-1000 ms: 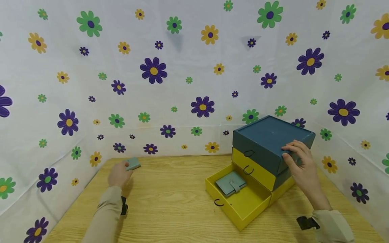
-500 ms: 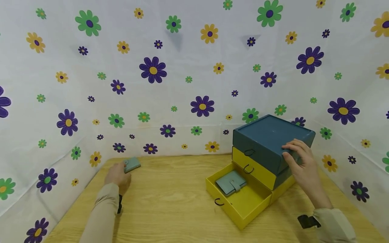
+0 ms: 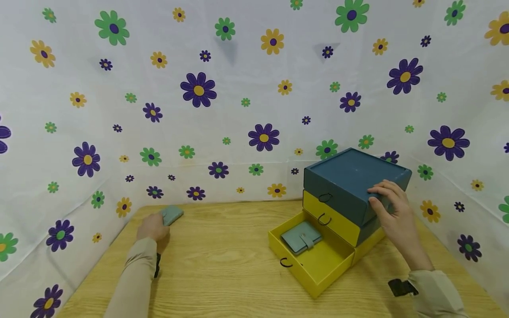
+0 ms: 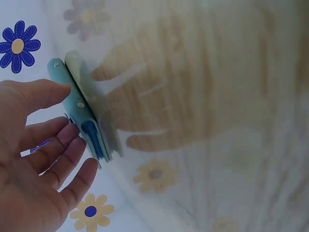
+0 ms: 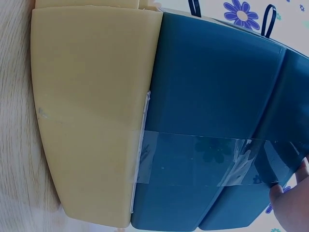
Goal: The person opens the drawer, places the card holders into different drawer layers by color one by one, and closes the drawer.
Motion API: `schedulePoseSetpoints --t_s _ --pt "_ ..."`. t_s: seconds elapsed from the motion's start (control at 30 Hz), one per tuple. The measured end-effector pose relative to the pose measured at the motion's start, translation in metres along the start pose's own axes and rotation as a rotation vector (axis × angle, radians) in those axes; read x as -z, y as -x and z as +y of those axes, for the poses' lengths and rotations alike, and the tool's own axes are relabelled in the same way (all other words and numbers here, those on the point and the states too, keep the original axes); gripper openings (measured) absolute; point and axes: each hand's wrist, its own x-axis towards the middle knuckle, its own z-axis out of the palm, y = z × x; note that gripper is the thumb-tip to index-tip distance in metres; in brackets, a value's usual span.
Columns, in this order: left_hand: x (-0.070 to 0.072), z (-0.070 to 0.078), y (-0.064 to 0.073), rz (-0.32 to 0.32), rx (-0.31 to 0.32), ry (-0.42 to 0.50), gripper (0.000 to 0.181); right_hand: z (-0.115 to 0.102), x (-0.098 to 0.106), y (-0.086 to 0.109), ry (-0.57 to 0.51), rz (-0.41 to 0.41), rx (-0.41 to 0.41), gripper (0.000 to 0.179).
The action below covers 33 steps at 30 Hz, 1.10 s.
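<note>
At the table's far left, my left hand (image 3: 153,230) pinches a small pale-teal wallet (image 3: 172,214). In the left wrist view, the thumb lies against one side of the wallet (image 4: 77,101), near a metal snap, and the fingers meet the other side. My right hand (image 3: 393,214) rests on the near right edge of the top blue drawer box (image 3: 358,172), fingers on its top and thumb lower at the side. Below, a pulled-out yellow drawer (image 3: 328,276) contains a second teal wallet (image 3: 298,237), lying flat with its snap strap fastened.
Above the pulled-out drawer sits a closed yellow-fronted drawer (image 3: 332,217) with a black loop handle. Clear tape (image 5: 193,157) runs across the stack's side. A flower-print sheet (image 3: 222,123) surrounds the wooden table (image 3: 222,265) at the back and sides.
The left hand has shifted slightly left and its hold on the wallet has changed; the wallet now looks more tilted. The right hand and drawers stay put.
</note>
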Motion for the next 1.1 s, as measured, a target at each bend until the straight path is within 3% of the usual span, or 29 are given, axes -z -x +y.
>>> schedulePoseSetpoints --t_s 0.13,0.37,0.5,0.77,1.1 --pt "0.000 0.001 0.003 0.023 -0.002 -0.002 0.018 0.000 0.000 -0.001 -0.002 -0.002 -0.006 0.020" --pt "-0.003 0.000 0.010 0.007 0.065 0.071 0.043 -0.002 -0.001 -0.001 -0.004 0.006 -0.004 0.020" --pt "-0.004 -0.005 0.011 -0.026 0.086 0.124 0.042 0.000 -0.003 -0.002 0.003 0.018 0.000 0.019" --pt "0.001 -0.004 0.013 -0.089 0.082 0.090 0.038 0.000 -0.001 -0.003 0.013 0.014 -0.001 0.021" --pt "-0.003 -0.004 0.024 -0.050 0.058 0.077 0.051 -0.001 0.000 -0.001 0.017 0.001 -0.015 0.021"
